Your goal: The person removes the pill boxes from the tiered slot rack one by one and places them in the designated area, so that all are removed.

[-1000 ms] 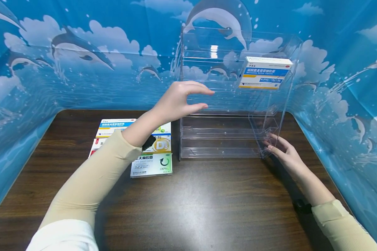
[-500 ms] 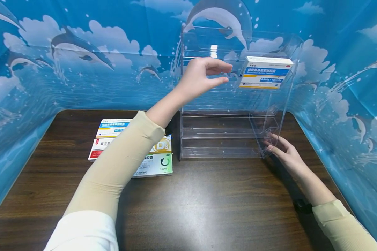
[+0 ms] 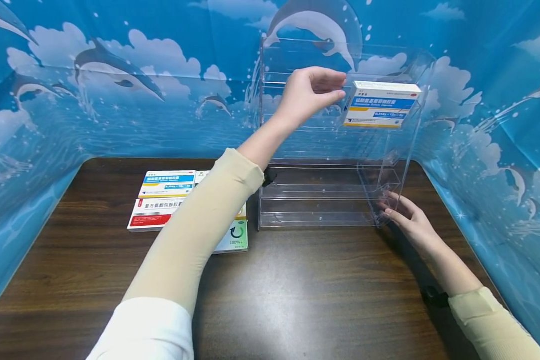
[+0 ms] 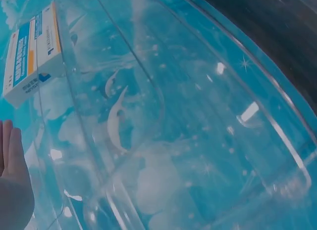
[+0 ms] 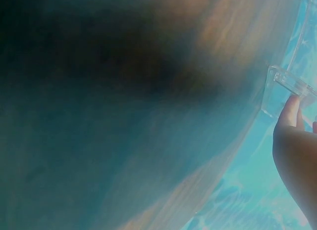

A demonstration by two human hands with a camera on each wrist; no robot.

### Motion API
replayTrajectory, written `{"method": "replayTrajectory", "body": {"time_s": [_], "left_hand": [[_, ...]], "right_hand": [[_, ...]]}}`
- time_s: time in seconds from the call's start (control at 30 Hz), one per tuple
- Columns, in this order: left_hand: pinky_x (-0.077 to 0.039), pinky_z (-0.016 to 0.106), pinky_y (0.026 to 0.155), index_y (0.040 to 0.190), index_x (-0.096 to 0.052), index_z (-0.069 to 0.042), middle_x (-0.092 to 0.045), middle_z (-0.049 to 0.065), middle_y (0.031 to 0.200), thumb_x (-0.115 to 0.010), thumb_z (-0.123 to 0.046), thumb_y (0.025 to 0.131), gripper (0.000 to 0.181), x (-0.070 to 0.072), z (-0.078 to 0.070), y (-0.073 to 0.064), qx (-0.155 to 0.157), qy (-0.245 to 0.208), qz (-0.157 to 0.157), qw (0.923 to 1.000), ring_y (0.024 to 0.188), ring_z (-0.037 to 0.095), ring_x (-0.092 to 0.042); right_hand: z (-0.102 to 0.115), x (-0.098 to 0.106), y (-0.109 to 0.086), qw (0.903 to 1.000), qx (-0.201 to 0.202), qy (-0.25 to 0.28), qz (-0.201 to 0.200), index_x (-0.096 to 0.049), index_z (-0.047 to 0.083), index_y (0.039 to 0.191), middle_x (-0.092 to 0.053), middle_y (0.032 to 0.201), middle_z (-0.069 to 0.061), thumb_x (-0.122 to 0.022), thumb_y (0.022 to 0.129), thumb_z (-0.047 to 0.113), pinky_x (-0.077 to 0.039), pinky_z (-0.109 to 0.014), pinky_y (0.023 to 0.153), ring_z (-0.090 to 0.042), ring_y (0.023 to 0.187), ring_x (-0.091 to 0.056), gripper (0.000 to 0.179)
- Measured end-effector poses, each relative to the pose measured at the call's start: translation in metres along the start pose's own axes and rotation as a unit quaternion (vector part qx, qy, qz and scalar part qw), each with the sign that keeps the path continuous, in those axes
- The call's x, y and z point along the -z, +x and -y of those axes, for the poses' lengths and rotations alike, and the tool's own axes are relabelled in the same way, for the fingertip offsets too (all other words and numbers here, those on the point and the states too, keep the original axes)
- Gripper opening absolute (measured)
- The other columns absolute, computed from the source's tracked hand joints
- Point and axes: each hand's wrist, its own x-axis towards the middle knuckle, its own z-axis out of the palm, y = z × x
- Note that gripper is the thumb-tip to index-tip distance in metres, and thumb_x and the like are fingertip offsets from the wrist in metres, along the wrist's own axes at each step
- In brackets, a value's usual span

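A white, blue and yellow medicine box (image 3: pixel 380 105) stands leaning on an upper tier, at the right end of the clear acrylic display rack (image 3: pixel 317 218). Just left of that box is my left hand (image 3: pixel 308 95), its thumb and fingers spread apart and nothing between them. In the left wrist view the same medicine box (image 4: pixel 34 54) sits beyond the fingertips. Down at the rack's lower right corner, my right hand (image 3: pixel 409 222) holds the side, thumb in front and fingers behind the clear panel. The right wrist view shows the thumb on the rack's corner (image 5: pixel 282 79).
Left of the rack, several medicine boxes lie flat on the dark wooden table (image 3: pixel 297 290): a blue-and-white box (image 3: pixel 167 184), a red-and-white box (image 3: pixel 153 214) and a green-and-white box (image 3: pixel 235 237). My left forearm covers part of them. A dolphin-print curtain (image 3: pixel 162 115) surrounds the table.
My left hand has moved up and to the right, from in front of the rack's left part to beside the medicine box. My right hand and the rack have stayed put.
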Motion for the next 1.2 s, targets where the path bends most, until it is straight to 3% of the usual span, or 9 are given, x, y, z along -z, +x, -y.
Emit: {"method": "replayTrajectory", "body": {"time_s": [0.27,0.43,0.83,1.2], "left_hand": [[-0.056,0.013,0.097,0.137,-0.071,-0.007,-0.073,0.007,0.139,-0.074,-0.013,0.101,0.037,-0.013,0.003,0.011,0.044,0.002,-0.012,0.9989,0.123,0.014,-0.071],[-0.055,0.01,0.097,0.138,-0.071,-0.008,-0.072,0.006,0.14,-0.076,-0.013,0.1,0.039,-0.021,0.003,0.013,0.053,-0.001,-0.026,0.9983,0.125,0.013,-0.071],[-0.052,0.004,0.095,0.139,-0.069,-0.004,-0.075,0.009,0.134,-0.076,-0.01,0.099,0.04,-0.047,0.004,0.014,0.029,-0.001,-0.067,0.9973,0.123,0.014,-0.071],[-0.05,0.003,0.096,0.135,-0.071,-0.005,-0.076,0.008,0.13,-0.076,-0.01,0.099,0.037,-0.056,0.006,0.012,0.013,0.008,-0.089,0.9959,0.12,0.012,-0.071]], "right_hand": [[-0.001,0.0,-0.002,0.9999,0.01,0.009,0.001,-0.03,-0.006,0.163,-0.063,0.136,0.014,-0.052,0.112,0.006,-0.05,-0.006,0.102,0.009,0.125,-0.064,0.057],[0.0,-0.001,-0.001,0.9999,0.01,0.006,0.002,-0.03,-0.005,0.164,-0.063,0.136,0.015,-0.052,0.112,0.007,-0.049,-0.005,0.102,0.009,0.125,-0.064,0.058],[-0.001,-0.001,-0.001,1.0,0.009,0.002,0.001,-0.028,-0.006,0.164,-0.063,0.136,0.014,-0.052,0.112,0.006,-0.051,-0.006,0.101,0.009,0.125,-0.064,0.059],[-0.002,-0.001,-0.001,0.9999,0.013,0.007,0.005,-0.029,-0.005,0.163,-0.062,0.137,0.014,-0.052,0.112,0.006,-0.051,-0.006,0.101,0.009,0.125,-0.064,0.058]]}}
